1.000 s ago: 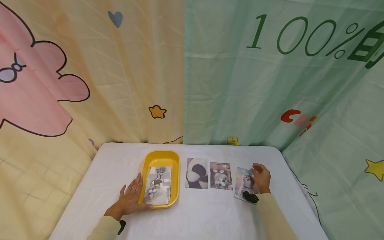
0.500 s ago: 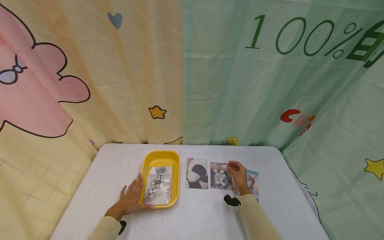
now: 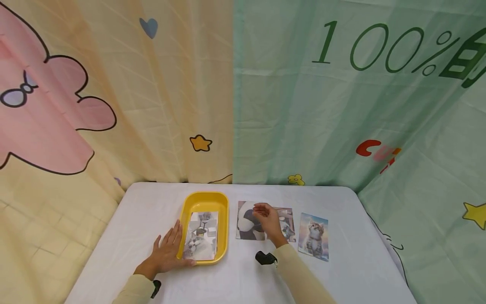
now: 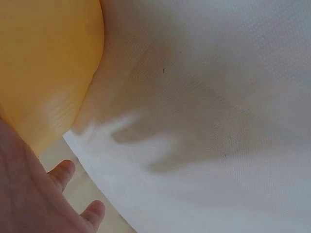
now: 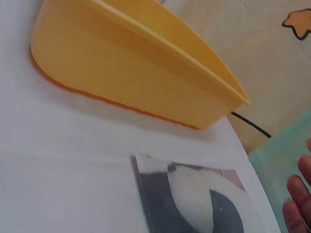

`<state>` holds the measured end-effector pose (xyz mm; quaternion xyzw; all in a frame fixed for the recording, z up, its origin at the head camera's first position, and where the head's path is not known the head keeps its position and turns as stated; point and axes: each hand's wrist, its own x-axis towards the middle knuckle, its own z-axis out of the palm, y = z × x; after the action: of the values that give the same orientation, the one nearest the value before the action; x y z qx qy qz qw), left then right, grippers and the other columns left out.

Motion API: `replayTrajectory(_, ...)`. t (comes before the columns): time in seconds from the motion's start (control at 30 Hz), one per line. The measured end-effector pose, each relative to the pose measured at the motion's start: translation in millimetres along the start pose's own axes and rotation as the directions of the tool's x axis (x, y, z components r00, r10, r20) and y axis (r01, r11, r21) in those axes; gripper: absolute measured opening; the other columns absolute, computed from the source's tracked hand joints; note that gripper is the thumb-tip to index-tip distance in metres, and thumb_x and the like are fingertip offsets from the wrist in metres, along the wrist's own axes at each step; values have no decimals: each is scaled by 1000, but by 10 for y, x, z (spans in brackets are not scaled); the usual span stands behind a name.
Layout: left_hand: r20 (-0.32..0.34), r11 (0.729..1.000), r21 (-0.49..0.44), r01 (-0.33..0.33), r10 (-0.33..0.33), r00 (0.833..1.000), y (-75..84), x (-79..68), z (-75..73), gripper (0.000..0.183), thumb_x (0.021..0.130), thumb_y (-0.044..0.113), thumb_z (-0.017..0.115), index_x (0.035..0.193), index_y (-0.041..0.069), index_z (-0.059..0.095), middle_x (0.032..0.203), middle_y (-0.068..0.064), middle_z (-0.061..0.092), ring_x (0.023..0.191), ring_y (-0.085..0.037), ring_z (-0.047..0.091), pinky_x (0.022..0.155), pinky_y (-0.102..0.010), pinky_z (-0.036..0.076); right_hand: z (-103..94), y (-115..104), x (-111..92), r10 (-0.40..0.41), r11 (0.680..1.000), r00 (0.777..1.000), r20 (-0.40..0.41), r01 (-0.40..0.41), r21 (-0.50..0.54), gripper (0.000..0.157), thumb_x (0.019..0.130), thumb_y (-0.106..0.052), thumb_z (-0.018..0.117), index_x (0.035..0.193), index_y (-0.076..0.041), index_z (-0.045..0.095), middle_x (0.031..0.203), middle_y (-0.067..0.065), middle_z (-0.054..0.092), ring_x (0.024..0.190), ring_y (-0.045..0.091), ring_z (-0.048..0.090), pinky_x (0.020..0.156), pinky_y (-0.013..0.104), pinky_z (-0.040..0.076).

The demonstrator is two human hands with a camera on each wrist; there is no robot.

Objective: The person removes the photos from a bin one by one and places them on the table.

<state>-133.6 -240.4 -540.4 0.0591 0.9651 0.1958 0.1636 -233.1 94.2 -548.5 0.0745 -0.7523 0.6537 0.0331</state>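
My left hand [image 3: 164, 253] rests against the left side of a yellow tray [image 3: 224, 228] in the head view, fingers spread and the thumb at its front rim. Several picture cards [image 3: 202, 247] with grey-and-white cat prints lie in the tray. Over the table, my right hand [image 3: 268, 220] hovers with loosely bent fingers and nothing in them. It partly covers a black-and-white picture card [image 3: 247, 230] and a grey cat card [image 3: 289, 230]. The right wrist view shows its fingers [image 5: 297, 199] at the right edge, beside the black-and-white card.
A kitten card [image 3: 314, 236] lies at the right end of the row. The white-covered table [image 3: 353, 253] backs onto printed curtains [image 3: 265, 105], yellow on the left and green on the right.
My right hand has moved left from the kitten card, across the grey cat card, to the black-and-white card. The cards and the tray stay in place; my left hand has not moved.
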Motion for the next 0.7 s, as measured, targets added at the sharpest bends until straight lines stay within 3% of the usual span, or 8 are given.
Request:
replayTrajectory(0.1,-2,1000,8,0,0,1000,3,4,-1,136,64,75,69,151,-7,3,159,-23,-4,142,-45,13,108,-68,1,204,-28,0,-28,999,998,50,29,-19,24,88,6,64,112,11,61,107,29,63,97,37,62,84,32,54)
replayTrajectory(0.27,-7,1000,19,3,-3,1000,3,-6,-6,136,65,75,69,151,-8,4,159,-23,-3,142,-44,12,108,-67,-1,522,-124,-13,-37,994,994,102,47,-100,24,88,-1,67,111,3,64,105,17,67,97,32,63,89,42,52)
replayTrajectory(0.53,-21,1000,20,-11,11,1000,8,-21,-11,135,65,75,69,150,-9,6,159,-24,-1,142,-44,11,108,-67,-2,876,-222,-13,-103,978,969,224,140,-154,22,86,1,69,107,1,67,101,11,70,95,27,64,89,40,52)
replayTrajectory(0.7,-26,999,26,-21,22,999,10,-39,-26,134,66,74,69,150,-9,7,159,-25,0,143,-44,11,108,-67,-2,1065,-269,16,-75,974,956,282,131,-185,23,87,-2,69,109,2,66,102,7,70,98,26,64,91,36,51)
